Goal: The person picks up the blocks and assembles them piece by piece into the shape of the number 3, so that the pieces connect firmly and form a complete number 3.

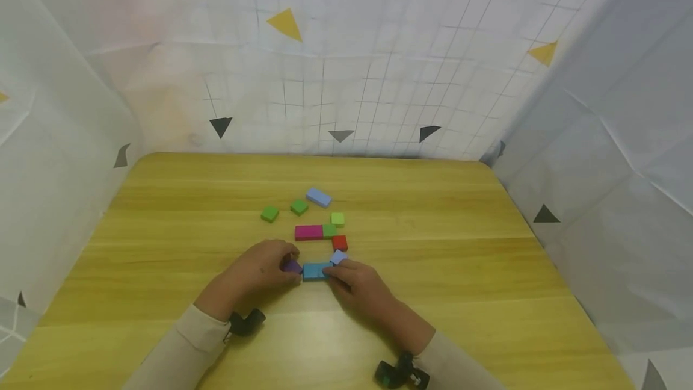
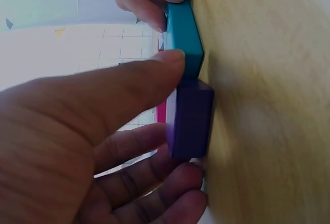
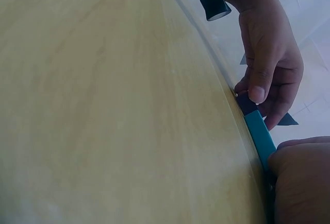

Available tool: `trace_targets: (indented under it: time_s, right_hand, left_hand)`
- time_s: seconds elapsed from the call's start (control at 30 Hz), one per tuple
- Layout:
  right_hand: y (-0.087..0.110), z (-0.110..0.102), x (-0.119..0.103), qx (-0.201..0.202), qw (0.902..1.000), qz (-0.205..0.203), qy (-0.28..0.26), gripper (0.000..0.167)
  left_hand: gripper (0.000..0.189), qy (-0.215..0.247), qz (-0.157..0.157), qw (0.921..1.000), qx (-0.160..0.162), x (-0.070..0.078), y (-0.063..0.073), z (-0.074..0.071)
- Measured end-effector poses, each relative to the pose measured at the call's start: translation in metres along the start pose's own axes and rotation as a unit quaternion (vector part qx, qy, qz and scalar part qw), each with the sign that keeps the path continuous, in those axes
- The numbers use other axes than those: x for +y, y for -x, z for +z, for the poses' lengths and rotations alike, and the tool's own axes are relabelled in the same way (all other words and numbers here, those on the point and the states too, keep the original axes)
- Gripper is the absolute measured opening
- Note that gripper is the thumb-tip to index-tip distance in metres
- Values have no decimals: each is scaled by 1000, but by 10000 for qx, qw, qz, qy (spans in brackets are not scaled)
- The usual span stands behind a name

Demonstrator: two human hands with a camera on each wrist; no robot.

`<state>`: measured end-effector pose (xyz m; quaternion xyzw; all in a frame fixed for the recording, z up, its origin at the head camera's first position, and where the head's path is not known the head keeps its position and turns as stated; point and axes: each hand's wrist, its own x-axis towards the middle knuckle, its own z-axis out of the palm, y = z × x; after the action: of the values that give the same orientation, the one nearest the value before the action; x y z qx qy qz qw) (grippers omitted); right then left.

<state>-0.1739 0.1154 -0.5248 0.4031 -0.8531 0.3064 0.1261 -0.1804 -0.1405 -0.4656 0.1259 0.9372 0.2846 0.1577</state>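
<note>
My left hand (image 1: 264, 266) curls round a purple block (image 2: 193, 121), thumb on the near side and fingers behind it. In the left wrist view its thumb tip lies where the purple block meets a longer blue block (image 1: 315, 272). Those two blocks stand end to end on the table. At the blue block's right end my right hand (image 1: 361, 287) grips it between thumb and fingers. Just behind those fingers sits a small pale blue block (image 1: 338, 257), partly covered by them. A red block (image 1: 340, 242) comes after it, farther back.
A magenta block (image 1: 308, 233) lies against a green block (image 1: 329, 231) behind the hands, with a lime block (image 1: 338, 219) close by. Farther back are two loose green blocks, one at the left (image 1: 269, 214), and a long pale blue block (image 1: 319, 197). White sheeting surrounds the wooden table (image 1: 433, 215).
</note>
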Motion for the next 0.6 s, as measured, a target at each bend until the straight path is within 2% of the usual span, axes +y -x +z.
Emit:
trace_targets:
  time_s: [0.3,0.6]
  right_hand:
    - [-2,-2,-1,39,9999,-112,45,21]
    - [-3,-3,-3,154,9994,-304,50,22]
  left_hand:
    - [48,-98,89,9999,63,0,3,0]
    - [46,-48,28,9999,117,1,3,0]
